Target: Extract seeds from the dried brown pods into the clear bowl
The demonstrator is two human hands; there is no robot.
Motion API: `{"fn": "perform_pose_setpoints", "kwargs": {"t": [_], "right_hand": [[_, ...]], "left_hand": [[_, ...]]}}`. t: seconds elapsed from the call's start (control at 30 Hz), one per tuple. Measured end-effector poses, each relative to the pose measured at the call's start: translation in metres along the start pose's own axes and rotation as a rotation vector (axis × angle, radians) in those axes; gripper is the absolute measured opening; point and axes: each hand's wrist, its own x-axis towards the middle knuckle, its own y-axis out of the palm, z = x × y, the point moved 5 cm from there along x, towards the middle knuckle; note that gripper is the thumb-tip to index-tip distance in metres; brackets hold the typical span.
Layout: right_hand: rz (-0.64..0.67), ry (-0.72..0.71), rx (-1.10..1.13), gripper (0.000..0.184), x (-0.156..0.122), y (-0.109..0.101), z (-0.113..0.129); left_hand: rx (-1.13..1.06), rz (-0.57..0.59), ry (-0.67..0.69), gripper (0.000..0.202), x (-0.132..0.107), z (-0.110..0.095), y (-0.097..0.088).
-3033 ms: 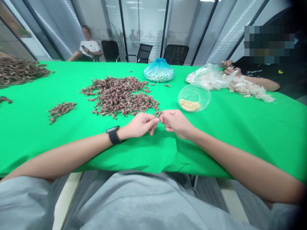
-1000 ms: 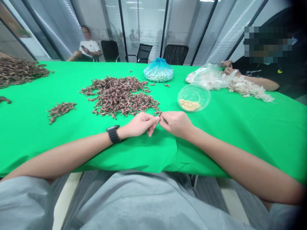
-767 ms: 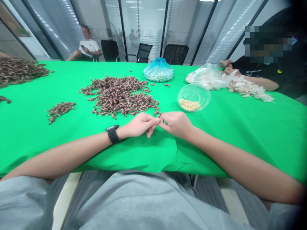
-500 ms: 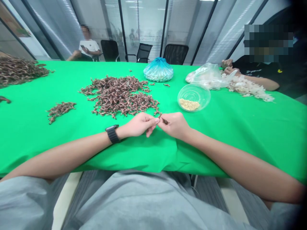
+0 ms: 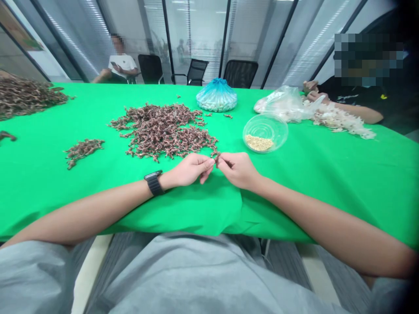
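Observation:
My two hands meet at the middle of the green table, just in front of a large heap of small, twisted, dried brown pieces (image 5: 163, 131). My left hand (image 5: 191, 170), with a black watch (image 5: 153, 183) on its wrist, and my right hand (image 5: 237, 170) pinch a small brown piece (image 5: 216, 160) between their fingertips. Most of that piece is hidden by my fingers. A smaller heap (image 5: 83, 152) lies to my left, and a bigger pile (image 5: 26, 98) sits at the far left.
A transparent bowl (image 5: 265, 133) holds pale grains. Behind it stand a blue bag of pale contents (image 5: 216, 97) and a plastic bag (image 5: 283, 104). A co-worker's hands (image 5: 312, 92) work above pale fibrous pieces (image 5: 340, 124). A seated person (image 5: 121, 59) and black chairs (image 5: 240, 74) are beyond the table.
My right hand has moved slightly back toward my left, and its fingers have shifted around the small brown piece. The heaps and bowl have not moved.

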Motion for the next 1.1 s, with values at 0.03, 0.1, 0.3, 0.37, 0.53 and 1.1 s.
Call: {"fn": "perform_pose_setpoints", "kwargs": {"t": [0.03, 0.1, 0.3, 0.37, 0.53, 1.1], "right_hand": [[0.004, -0.018, -0.016, 0.033, 0.0, 0.0, 0.0], [0.004, -0.045, -0.042, 0.033, 0.0, 0.0, 0.001], [0.019, -0.082, -0.116, 0.033, -0.001, 0.0, 0.001], [0.022, -0.084, -0.128, 0.032, -0.001, 0.0, 0.002], [-0.003, -0.023, -0.065, 0.033, -0.001, -0.002, 0.003], [0.132, 0.731, 0.971, 0.019, -0.009, 0.019, -0.003]], "left_hand": [[0.001, -0.001, 0.003, 0.06, 0.0, 0.001, 0.0], [-0.003, -0.003, 0.006, 0.061, 0.0, 0.002, 0.0], [-0.009, -0.004, -0.031, 0.059, 0.0, 0.003, 0.0], [0.017, -0.005, -0.045, 0.058, 0.0, 0.001, 0.0], [0.142, -0.01, -0.016, 0.057, -0.003, -0.005, 0.002], [0.515, -0.055, 0.126, 0.046, -0.006, -0.016, 0.002]]}}
